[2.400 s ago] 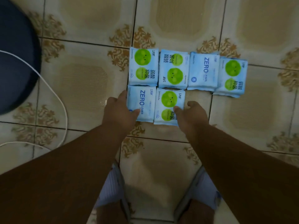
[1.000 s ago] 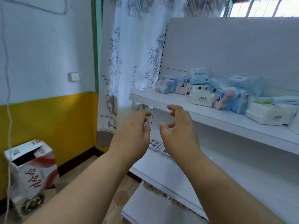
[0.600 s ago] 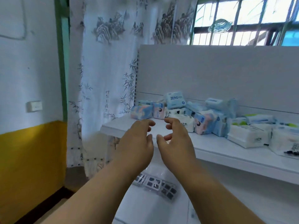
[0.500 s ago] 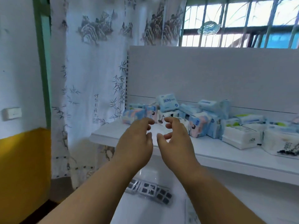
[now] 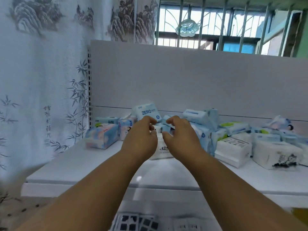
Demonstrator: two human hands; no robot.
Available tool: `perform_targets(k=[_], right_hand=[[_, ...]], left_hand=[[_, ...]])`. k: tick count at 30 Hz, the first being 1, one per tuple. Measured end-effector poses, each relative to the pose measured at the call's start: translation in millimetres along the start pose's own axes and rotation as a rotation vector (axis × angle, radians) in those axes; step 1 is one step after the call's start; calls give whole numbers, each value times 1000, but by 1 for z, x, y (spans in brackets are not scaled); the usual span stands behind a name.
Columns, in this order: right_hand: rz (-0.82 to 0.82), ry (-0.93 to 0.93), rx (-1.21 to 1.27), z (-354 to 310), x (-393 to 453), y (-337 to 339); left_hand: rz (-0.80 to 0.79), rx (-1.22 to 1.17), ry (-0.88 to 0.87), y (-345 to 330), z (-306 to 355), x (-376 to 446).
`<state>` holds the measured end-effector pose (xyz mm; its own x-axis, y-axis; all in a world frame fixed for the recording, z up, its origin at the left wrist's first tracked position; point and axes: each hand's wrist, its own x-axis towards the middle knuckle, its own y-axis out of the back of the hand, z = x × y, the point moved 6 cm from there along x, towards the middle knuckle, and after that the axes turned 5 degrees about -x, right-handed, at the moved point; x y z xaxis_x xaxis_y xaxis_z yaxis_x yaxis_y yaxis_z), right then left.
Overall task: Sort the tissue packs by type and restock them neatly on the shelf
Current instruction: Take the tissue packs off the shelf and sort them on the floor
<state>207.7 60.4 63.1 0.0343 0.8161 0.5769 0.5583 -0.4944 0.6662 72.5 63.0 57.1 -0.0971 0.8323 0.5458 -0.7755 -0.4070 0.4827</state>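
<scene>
A white shelf [image 5: 93,165] carries a jumbled pile of tissue packs along its back. A blue ZERO pack [image 5: 147,112] leans on top of the pile, a pink and blue pack [image 5: 101,136] lies at the left, and white packs [image 5: 232,148] sit at the right. My left hand [image 5: 141,139] and my right hand [image 5: 180,138] are stretched out side by side over the shelf, fingers loosely curled, empty. They hover just in front of a white pack [image 5: 162,150] that shows between them.
A grey back panel [image 5: 183,77] closes the shelf behind the pile. A printed white curtain [image 5: 41,80] hangs at the left, a barred window [image 5: 216,27] is above. A lower shelf with black and white items [image 5: 136,222] lies under my arms.
I turned from the packs laid out on the floor to the shelf. Both empty hands moved forward over the shelf, closer to the pile, reaching the white pack.
</scene>
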Motion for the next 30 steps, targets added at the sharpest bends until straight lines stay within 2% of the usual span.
perform_targets(k=[4, 8, 11, 16, 20, 23, 27, 30], right_hand=[[-52, 90, -94, 14, 45, -18], [-113, 149, -197, 19, 82, -43], [-166, 170, -353, 24, 97, -57], [-308, 47, -751, 39, 113, -74], [-428, -72, -752, 43, 122, -83], [-332, -38, -637, 39, 121, -74], [-22, 56, -355, 29, 114, -47], [154, 39, -86, 23, 102, -30]], left_hand=[[34, 38, 68, -18, -18, 35], [85, -37, 253, -22, -49, 73], [39, -81, 312, -32, -64, 96], [19, -63, 295, -45, -70, 122], [95, -66, 284, -49, -68, 129], [218, -127, 265, -43, -62, 124], [335, -194, 236, -26, -53, 108], [442, -341, 222, -4, -53, 97]])
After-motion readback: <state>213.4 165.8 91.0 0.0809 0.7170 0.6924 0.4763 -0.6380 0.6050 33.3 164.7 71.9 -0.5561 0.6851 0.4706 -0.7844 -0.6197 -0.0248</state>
